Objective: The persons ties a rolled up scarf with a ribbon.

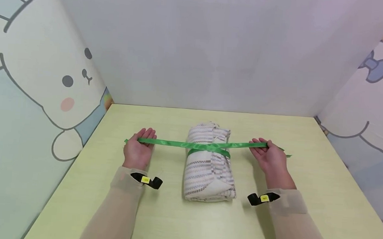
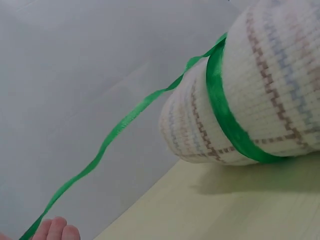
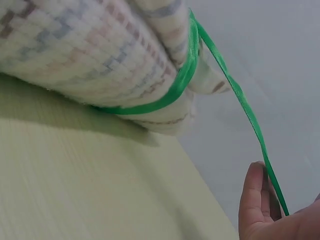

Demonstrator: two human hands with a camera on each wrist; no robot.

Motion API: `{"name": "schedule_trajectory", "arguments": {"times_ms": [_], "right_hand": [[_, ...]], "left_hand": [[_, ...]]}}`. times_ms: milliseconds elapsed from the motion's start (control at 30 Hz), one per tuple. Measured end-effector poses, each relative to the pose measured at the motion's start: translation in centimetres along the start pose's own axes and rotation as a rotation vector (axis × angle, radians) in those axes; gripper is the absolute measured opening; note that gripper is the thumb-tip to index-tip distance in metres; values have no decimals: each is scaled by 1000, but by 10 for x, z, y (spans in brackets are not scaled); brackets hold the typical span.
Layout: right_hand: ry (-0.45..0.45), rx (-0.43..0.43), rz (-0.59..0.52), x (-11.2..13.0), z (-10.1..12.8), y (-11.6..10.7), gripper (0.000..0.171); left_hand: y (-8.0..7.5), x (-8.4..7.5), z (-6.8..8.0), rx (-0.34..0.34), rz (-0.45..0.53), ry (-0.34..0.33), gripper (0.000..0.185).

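Head view shows the walls first: pale panels close in three sides, with a cartoon bear drawn on the left one and a cloud-like figure on the right one. Below them lies the yellow-green counter, which carries everything else.

At its middle sits the towel, a rolled bundle, cream with faint striped checks, lying lengthwise away from the person. A green ribbon goes round its middle and crosses on top, and both ends run out sideways, taut and raised off the counter. The wrist views show the band pressed snug into the cloth, with the free strands leaving the roll near its top.

Both forearms wear beige sleeves, each with a black wrist strap bearing a yellow tag.

The left hand is well to the left of the towel, palm up, with the fingers curled over the ribbon's left end; a short tip of ribbon sticks out past it. The left wrist view shows only two fingertips beside the strand. The right hand mirrors it on the right, thumb side up, its fingers closed on the other end, a short tail poking beyond. In the right wrist view the strand passes between thumb and palm
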State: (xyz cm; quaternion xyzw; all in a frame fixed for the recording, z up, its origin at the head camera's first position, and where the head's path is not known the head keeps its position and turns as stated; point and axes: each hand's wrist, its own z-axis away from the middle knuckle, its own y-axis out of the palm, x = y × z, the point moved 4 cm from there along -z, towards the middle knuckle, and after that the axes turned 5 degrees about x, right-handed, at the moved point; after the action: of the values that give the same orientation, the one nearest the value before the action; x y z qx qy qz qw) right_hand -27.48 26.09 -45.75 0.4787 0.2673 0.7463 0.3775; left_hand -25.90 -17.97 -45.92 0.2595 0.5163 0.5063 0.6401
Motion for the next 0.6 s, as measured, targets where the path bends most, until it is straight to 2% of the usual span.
{"name": "schedule_trajectory", "arguments": {"times_ms": [200,433,600], "right_hand": [[31,-15,94,5,1,-7,35],[27,-15,177,18,4,-16,37],[67,53,404,23,3,-17,44]], "left_hand": [[-7,-8,-2,-12,58,-20,45],[-14,-16,-1,-53,11,-5,47],[-16,-24,-4,-43,-3,-47,48]]}}
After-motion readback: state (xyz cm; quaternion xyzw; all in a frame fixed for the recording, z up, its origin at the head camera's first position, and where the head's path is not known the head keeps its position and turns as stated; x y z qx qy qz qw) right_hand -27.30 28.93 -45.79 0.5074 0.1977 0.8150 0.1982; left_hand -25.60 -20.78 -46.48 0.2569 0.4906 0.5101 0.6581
